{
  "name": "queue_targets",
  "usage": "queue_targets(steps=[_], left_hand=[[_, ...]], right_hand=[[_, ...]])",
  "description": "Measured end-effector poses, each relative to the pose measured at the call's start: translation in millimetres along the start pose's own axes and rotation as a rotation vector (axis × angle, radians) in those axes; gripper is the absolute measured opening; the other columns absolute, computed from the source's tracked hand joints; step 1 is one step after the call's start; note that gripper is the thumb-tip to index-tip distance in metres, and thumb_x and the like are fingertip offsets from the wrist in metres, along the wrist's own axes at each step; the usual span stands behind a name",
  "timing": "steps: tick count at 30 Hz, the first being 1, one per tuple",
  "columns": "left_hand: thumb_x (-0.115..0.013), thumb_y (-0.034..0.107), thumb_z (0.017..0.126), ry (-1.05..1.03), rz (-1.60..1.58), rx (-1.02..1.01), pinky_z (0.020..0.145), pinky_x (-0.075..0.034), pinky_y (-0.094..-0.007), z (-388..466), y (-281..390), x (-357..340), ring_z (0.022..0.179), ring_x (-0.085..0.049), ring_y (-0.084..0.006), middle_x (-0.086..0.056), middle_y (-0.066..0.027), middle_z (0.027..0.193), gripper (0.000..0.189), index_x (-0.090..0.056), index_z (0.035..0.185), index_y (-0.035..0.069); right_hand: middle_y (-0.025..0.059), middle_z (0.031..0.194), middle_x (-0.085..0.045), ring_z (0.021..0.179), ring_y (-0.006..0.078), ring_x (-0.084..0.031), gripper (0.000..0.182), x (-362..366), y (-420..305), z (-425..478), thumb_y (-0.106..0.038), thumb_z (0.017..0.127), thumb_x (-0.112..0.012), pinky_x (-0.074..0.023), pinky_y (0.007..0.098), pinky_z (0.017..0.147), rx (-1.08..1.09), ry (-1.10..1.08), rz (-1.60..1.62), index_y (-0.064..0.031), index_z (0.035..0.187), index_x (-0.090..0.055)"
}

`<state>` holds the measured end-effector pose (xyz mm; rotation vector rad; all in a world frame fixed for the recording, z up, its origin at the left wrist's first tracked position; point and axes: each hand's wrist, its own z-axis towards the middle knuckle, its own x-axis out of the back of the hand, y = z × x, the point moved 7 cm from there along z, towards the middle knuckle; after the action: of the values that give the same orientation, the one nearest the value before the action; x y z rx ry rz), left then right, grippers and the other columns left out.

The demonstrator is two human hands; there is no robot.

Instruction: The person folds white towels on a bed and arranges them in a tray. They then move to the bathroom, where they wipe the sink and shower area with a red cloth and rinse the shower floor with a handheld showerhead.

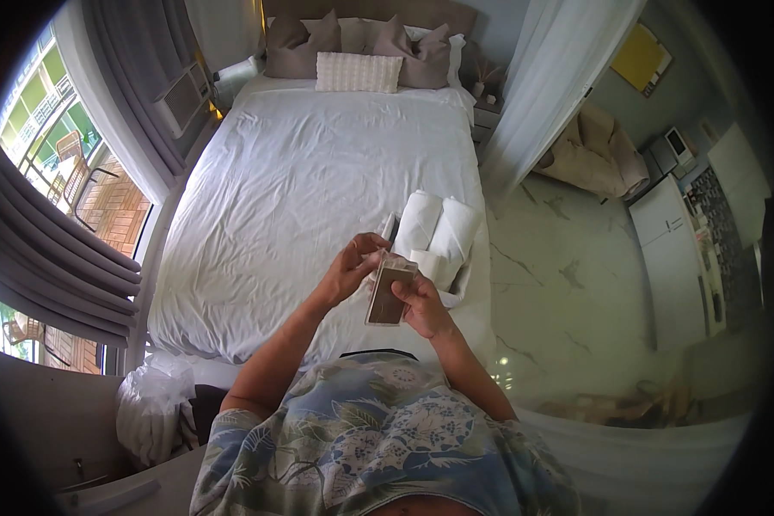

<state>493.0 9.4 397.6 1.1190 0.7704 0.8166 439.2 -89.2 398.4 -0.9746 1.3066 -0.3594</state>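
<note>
My right hand (424,303) grips a flat rectangular case (387,295) of clear plastic with a brown panel or contents, the thumb lying across its face. At the upper end of the case, the fingertips of my left hand (348,267) meet the clear edge; whether they pinch it is too small to tell. Just beyond the hands, rolled white towels (426,222) stand in a light-coloured tray (455,298) on the bed. A smaller folded white cloth (427,266) sits in front of them, partly hidden by my right hand.
The bed (322,161) has a wrinkled white cover, brown pillows (303,45) and a textured white cushion (358,72). Grey curtains (58,251) hang at the left, and a sheer curtain (542,84) at the right. A plastic-wrapped bundle (151,406) stands at lower left.
</note>
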Motion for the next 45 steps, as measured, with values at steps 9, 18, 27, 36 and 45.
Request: queue_targets(steps=[9, 18, 27, 36, 45], left_hand=[[-0.046, 0.033, 0.087, -0.13, -0.357, 0.56, 0.072, -0.039, -0.0244, -91.8, -77.6, -11.9, 0.075, -0.048, -0.0091, -0.052, -0.0014, 0.081, 0.031, -0.052, 0.095, 0.004], [-0.049, 0.004, 0.081, 0.137, 0.098, 0.161, 0.056, -0.039, -0.0216, -24.1, -67.3, -16.9, 0.065, -0.046, -0.0077, -0.052, -0.0012, 0.077, 0.006, -0.055, 0.083, 0.003], [-0.051, 0.021, 0.084, 0.229, -0.245, 0.673, 0.071, -0.042, -0.0254, -24.7, -168.2, -9.4, 0.083, -0.055, -0.013, -0.058, -0.0076, 0.097, 0.031, -0.053, 0.105, -0.001], [-0.056, 0.026, 0.079, 0.52, -0.132, 0.987, 0.067, -0.041, -0.0245, -152.5, -234.8, 40.6, 0.078, -0.054, -0.0134, -0.059, -0.0061, 0.094, 0.036, -0.053, 0.105, 0.002], [-0.056, 0.026, 0.08, 0.445, -0.099, 1.159, 0.067, -0.04, -0.0264, -168.8, -254.3, 27.8, 0.078, -0.054, -0.0133, -0.059, -0.0048, 0.093, 0.034, -0.053, 0.106, 0.004]], right_hand=[[0.0091, 0.099, -0.058, 0.091, 0.0195, -0.057, 0.031, 41.3, -52.8, -5.0, -0.015, 0.081, -0.056, -0.0465, 0.0353, 0.08, 0.032, 0.041, 0.089, 0.0007, 0.107, -0.05], [0.0003, 0.102, -0.055, 0.093, 0.0116, -0.052, 0.034, 67.6, 37.7, -14.1, -0.02, 0.08, -0.058, -0.0433, 0.0309, 0.079, -0.269, 0.029, 0.089, -0.0076, 0.11, -0.05], [0.0091, 0.107, -0.053, 0.098, 0.0165, -0.048, 0.041, 208.7, 11.3, 33.5, -0.017, 0.078, -0.059, -0.0375, 0.0284, 0.086, -0.106, 0.236, -0.652, 0.0003, 0.113, -0.044], [0.0209, 0.092, -0.057, 0.085, 0.0373, -0.055, 0.038, 314.7, 3.5, 136.4, -0.02, 0.073, -0.06, -0.0434, 0.0398, 0.072, -0.223, 0.306, -1.635, -0.006, 0.106, -0.046], [0.0178, 0.091, -0.058, 0.086, 0.0342, -0.054, 0.036, 329.1, 3.0, 151.1, -0.016, 0.073, -0.059, -0.043, 0.0379, 0.075, -0.323, 0.154, -1.659, -0.0034, 0.105, -0.048]])
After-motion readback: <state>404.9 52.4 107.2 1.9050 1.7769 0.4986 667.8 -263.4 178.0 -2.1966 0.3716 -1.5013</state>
